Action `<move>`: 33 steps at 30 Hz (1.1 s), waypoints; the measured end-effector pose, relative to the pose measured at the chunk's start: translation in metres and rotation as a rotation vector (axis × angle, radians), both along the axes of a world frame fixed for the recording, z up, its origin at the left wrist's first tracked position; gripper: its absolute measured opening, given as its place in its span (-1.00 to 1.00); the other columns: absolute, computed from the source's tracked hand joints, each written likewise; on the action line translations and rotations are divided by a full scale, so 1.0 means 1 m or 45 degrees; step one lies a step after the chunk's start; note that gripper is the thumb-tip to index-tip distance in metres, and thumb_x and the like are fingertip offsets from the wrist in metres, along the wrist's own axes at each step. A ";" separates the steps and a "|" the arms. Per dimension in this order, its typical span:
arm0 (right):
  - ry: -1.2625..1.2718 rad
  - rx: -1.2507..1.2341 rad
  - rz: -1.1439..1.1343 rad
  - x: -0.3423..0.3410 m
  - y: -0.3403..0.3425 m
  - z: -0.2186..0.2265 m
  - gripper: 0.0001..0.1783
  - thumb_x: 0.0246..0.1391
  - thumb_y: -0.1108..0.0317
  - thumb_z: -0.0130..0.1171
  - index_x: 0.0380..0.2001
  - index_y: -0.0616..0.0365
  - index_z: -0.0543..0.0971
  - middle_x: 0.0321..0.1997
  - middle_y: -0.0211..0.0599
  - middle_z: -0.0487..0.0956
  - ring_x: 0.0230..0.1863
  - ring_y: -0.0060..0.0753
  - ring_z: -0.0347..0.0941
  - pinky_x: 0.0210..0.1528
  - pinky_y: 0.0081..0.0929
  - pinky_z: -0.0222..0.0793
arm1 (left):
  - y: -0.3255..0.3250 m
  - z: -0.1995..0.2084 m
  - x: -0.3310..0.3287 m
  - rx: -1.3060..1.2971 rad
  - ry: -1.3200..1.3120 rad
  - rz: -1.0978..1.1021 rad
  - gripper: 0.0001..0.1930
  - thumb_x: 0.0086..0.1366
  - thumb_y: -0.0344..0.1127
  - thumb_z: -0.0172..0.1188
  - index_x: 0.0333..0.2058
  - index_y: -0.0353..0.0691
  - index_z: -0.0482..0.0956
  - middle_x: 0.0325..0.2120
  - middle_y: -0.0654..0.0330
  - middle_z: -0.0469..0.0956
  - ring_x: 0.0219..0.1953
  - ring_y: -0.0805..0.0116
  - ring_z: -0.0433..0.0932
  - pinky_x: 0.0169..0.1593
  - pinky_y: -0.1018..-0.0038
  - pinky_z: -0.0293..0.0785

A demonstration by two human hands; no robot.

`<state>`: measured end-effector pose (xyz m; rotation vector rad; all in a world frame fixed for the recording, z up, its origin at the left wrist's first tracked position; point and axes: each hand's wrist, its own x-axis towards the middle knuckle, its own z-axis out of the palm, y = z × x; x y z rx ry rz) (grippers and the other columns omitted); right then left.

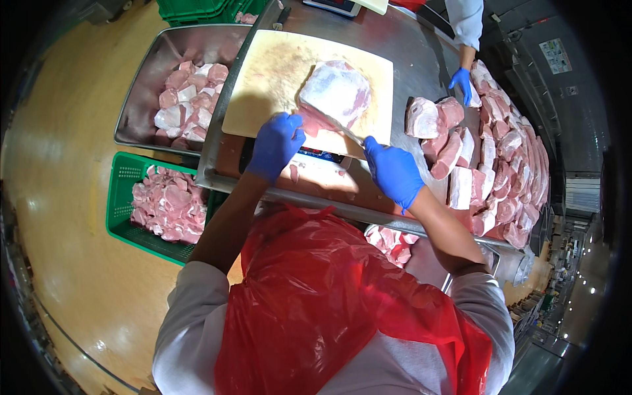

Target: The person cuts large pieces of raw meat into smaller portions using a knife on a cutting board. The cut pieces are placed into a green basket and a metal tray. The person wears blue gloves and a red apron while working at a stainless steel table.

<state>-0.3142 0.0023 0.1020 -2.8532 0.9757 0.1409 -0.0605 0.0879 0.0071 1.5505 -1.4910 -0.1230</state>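
Observation:
A thick block of raw meat point(337, 92), pale fat on top, lies on the cream cutting board point(266, 66). Along its near side a pink flap of meat point(316, 123) hangs toward me. My left hand point(276, 145), in a blue glove, is closed at the left end of that flap and appears to pinch it; the fingertips are partly hidden. My right hand point(395, 172), also gloved in blue, is wrapped round the handle of a knife point(350, 134). Its blade points up and left along the near edge of the block, partly hidden by the meat.
A digital scale point(322, 156) sits under the board's near edge. Left of the table stand a metal tub point(131, 108) of meat chunks and a green crate point(117, 197) of trimmings. Many meat pieces point(507, 158) are piled at right, where a co-worker's gloved hand point(461, 84) reaches in.

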 end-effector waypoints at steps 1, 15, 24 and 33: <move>0.032 0.012 0.050 -0.007 -0.002 -0.004 -0.78 0.25 0.35 0.02 -0.05 0.08 0.39 -0.49 0.02 0.60 -0.51 0.20 0.55 -0.50 0.10 0.40 | 0.005 -0.001 0.001 0.088 -0.026 0.018 -0.91 0.14 -0.41 0.20 -0.35 -0.24 0.57 -0.52 0.02 0.44 -0.41 -0.01 0.49 -0.29 0.13 0.45; -0.094 0.073 0.061 0.007 -0.003 -0.023 -0.65 0.17 0.42 0.04 0.04 0.15 0.36 -0.35 0.08 0.64 -0.32 0.17 0.61 -0.32 0.00 0.50 | 0.058 -0.002 0.023 0.238 0.037 0.307 -0.88 0.15 -0.36 0.28 -0.31 -0.19 0.63 -0.45 0.03 0.57 -0.39 0.07 0.59 -0.27 0.23 0.51; -0.397 0.164 -0.263 -0.105 0.000 -0.023 -0.81 0.29 0.30 0.13 -0.17 0.20 0.46 -0.47 0.22 0.55 -0.40 0.37 0.49 -0.42 0.15 0.33 | 0.313 -0.160 0.171 0.633 -0.004 0.921 -0.69 0.17 -0.43 0.33 -0.09 -0.31 0.61 -0.24 -0.01 0.66 -0.21 0.23 0.64 -0.06 0.31 0.55; -0.827 0.380 -0.516 -0.016 -0.022 -0.028 -0.79 0.38 0.27 0.06 -0.16 0.22 0.45 -0.56 -0.35 0.48 -0.57 -0.61 0.38 -0.52 -0.54 0.32 | 0.109 -0.113 0.048 0.293 -0.028 0.145 -0.78 0.29 -0.41 0.09 -0.11 -0.24 0.59 -0.27 -0.01 0.58 -0.24 0.11 0.59 -0.15 0.24 0.53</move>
